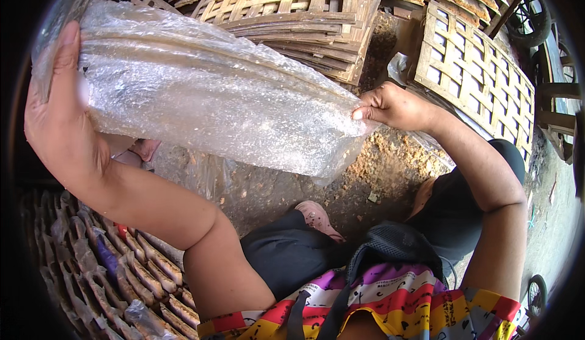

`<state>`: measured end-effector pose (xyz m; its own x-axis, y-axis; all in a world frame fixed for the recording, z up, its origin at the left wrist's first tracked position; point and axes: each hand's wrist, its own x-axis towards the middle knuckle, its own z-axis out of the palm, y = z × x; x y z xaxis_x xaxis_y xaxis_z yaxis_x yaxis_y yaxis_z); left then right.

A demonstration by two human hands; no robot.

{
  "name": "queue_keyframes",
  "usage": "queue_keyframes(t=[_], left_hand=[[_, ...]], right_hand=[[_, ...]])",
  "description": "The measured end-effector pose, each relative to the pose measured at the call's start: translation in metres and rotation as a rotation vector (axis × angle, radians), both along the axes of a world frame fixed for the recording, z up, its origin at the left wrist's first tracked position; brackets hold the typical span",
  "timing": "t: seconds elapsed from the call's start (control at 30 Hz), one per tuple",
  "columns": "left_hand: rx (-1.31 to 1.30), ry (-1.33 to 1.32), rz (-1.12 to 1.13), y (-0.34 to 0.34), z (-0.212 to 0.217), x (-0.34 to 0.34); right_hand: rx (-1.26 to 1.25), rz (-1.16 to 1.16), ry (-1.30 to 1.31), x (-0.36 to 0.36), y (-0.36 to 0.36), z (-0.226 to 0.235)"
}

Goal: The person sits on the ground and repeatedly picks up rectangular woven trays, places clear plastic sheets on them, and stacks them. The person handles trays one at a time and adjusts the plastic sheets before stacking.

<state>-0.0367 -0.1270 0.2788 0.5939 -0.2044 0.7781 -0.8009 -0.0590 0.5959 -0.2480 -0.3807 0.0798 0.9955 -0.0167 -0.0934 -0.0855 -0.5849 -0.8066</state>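
A cloudy, crumpled plastic sheet (219,90), specked with whitish bits, stretches between my two hands. At its left end my left hand (61,108) grips it, thumb upright against a dark, flat strip (46,53) along the edge. The fingers behind are mostly hidden. My right hand (396,105) pinches the sheet's right corner between thumb and curled fingers. The sheet hangs slack below that pinch, above the ground.
Woven bamboo trays (286,10) are stacked beyond the sheet. Another lattice tray (475,71) lies at the right. Rows of layered, plastic-wrapped slabs (122,267) fill the lower left. Yellowish crumbs (396,157) cover the ground near my feet. Wheels (529,20) stand at the far right.
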Motion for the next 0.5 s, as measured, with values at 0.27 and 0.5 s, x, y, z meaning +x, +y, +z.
queue_keyframes(t=[0.27, 0.5], left_hand=[[0.032, 0.241, 0.179, 0.053, -0.009, 0.058], [1.043, 0.161, 0.928, 0.121, -0.067, 0.145]], right_hand=[[-0.087, 0.27, 0.223, -0.024, -0.025, -0.025], [-0.224, 0.12, 0.065, -0.021, -0.016, 0.024]])
